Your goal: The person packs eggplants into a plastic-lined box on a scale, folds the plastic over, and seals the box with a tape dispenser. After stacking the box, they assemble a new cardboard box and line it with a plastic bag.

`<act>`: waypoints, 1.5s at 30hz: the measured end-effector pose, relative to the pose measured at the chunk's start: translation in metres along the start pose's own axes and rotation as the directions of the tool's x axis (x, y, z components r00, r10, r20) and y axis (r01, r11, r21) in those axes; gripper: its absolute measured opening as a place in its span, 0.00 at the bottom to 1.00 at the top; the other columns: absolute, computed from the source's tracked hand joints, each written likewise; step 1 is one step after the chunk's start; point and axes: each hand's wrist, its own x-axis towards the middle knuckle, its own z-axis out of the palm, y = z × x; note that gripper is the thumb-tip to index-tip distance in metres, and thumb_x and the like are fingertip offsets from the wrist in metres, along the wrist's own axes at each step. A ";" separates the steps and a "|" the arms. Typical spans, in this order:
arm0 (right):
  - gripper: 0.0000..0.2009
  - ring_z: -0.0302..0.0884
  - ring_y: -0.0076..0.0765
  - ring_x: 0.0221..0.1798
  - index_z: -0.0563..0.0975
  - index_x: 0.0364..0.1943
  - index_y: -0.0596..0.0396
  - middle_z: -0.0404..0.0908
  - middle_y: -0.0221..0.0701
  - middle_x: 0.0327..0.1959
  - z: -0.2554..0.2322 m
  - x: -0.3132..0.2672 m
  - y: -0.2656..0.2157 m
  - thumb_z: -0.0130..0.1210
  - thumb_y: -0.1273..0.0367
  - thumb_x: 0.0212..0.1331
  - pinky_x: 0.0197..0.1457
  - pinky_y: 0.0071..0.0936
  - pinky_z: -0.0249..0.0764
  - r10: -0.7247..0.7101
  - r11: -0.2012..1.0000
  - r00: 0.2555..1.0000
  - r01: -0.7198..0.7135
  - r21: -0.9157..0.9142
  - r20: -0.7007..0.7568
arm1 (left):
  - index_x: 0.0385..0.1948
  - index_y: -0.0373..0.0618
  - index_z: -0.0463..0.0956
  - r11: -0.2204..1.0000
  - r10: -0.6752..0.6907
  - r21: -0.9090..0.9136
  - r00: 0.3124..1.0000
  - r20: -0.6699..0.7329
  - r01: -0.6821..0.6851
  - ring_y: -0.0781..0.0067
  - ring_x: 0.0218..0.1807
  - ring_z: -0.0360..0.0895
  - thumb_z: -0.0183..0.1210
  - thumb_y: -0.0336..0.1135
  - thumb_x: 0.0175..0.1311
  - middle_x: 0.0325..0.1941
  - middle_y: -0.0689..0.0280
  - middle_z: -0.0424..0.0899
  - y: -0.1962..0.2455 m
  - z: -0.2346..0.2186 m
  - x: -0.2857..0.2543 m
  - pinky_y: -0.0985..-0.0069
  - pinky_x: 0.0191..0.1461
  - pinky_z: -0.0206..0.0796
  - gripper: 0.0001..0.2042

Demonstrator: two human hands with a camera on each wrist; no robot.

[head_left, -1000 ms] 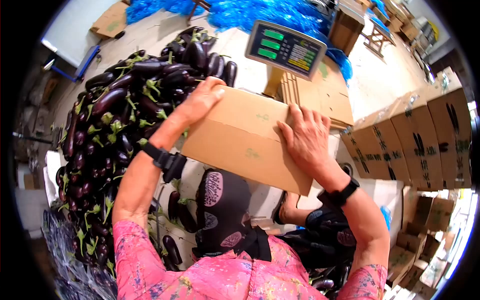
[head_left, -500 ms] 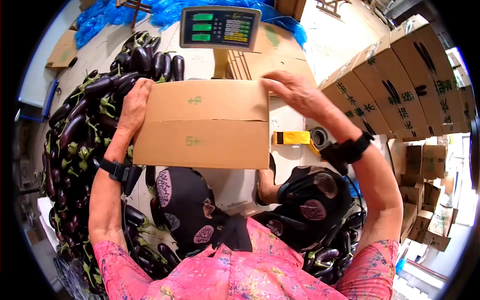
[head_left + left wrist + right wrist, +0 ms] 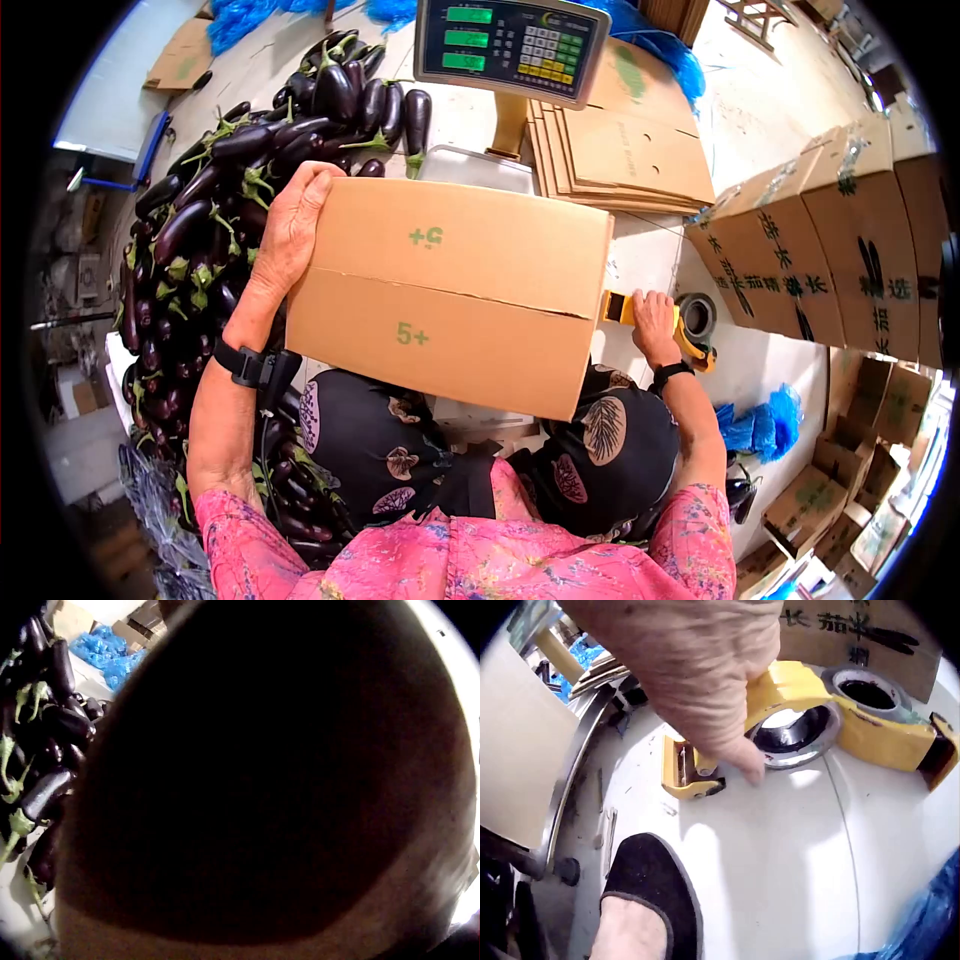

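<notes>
A brown cardboard box (image 3: 450,290) printed "5+" stands tilted in front of me, above my knees. My left hand (image 3: 292,225) holds its left end, fingertips hooked over the top corner. The left wrist view is almost wholly dark, with only eggplants (image 3: 45,750) showing at its left edge. My right hand (image 3: 652,312) is down on the white floor to the right of the box. It grips the handle of a yellow tape dispenser (image 3: 802,694), and in the right wrist view the right hand (image 3: 727,742) has its fingers curled round that handle.
A big pile of eggplants (image 3: 220,190) lies left of the box. Behind it stands a scale with a display (image 3: 510,45) and a stack of flat cartons (image 3: 625,150). Sealed printed boxes (image 3: 820,250) line the right. My foot in a black shoe (image 3: 645,892) rests near the dispenser.
My right hand let go of the box's top edge and dropped to the tape dispenser on the floor. The box tilted and now stays under my left hand alone.
</notes>
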 end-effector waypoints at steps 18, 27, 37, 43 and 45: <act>0.28 0.81 0.32 0.51 0.73 0.57 0.59 0.81 0.35 0.49 -0.397 -0.060 -0.073 0.69 0.73 0.49 0.53 0.27 0.78 0.250 0.017 0.948 0.201 0.979 -0.199 | 0.46 0.40 0.75 0.982 0.184 -0.015 0.979 -0.089 -0.186 0.80 0.43 0.74 0.47 0.40 0.78 0.38 0.67 0.80 -0.020 0.001 -0.002 0.77 0.50 0.69 0.13; 0.34 0.84 0.42 0.47 0.66 0.57 0.59 0.83 0.43 0.47 -0.407 0.017 -0.168 0.73 0.62 0.50 0.50 0.35 0.78 -0.285 0.380 0.905 0.409 0.830 -0.316 | 0.43 0.39 0.77 0.938 0.344 0.030 0.920 -0.186 -0.344 0.55 0.43 0.79 0.51 0.36 0.73 0.39 0.54 0.81 -0.035 0.001 0.000 0.65 0.51 0.69 0.10; 0.32 0.81 0.44 0.47 0.68 0.57 0.60 0.80 0.42 0.45 -0.415 0.015 -0.183 0.70 0.67 0.47 0.53 0.36 0.76 -0.320 0.463 0.893 0.439 0.770 -0.316 | 0.48 0.39 0.76 0.913 0.377 0.011 0.833 -0.405 -0.408 0.57 0.45 0.80 0.54 0.45 0.73 0.39 0.54 0.80 0.001 -0.008 -0.028 0.67 0.51 0.71 0.17; 0.33 0.81 0.46 0.47 0.66 0.58 0.60 0.80 0.44 0.45 -0.415 0.014 -0.187 0.70 0.66 0.48 0.52 0.37 0.76 -0.311 0.546 0.909 0.411 0.730 -0.278 | 0.52 0.38 0.75 0.816 0.150 -0.574 0.984 0.100 -0.066 0.79 0.48 0.78 0.53 0.45 0.76 0.42 0.65 0.82 0.057 -0.026 -0.075 0.75 0.53 0.71 0.18; 0.33 0.81 0.48 0.47 0.66 0.58 0.60 0.80 0.44 0.45 -0.420 0.012 -0.190 0.71 0.65 0.49 0.52 0.38 0.76 -0.314 0.565 0.909 0.410 0.717 -0.272 | 0.48 0.37 0.77 0.796 0.181 -0.600 0.977 0.110 -0.080 0.83 0.41 0.77 0.52 0.40 0.76 0.37 0.69 0.82 0.058 -0.019 -0.074 0.80 0.46 0.71 0.14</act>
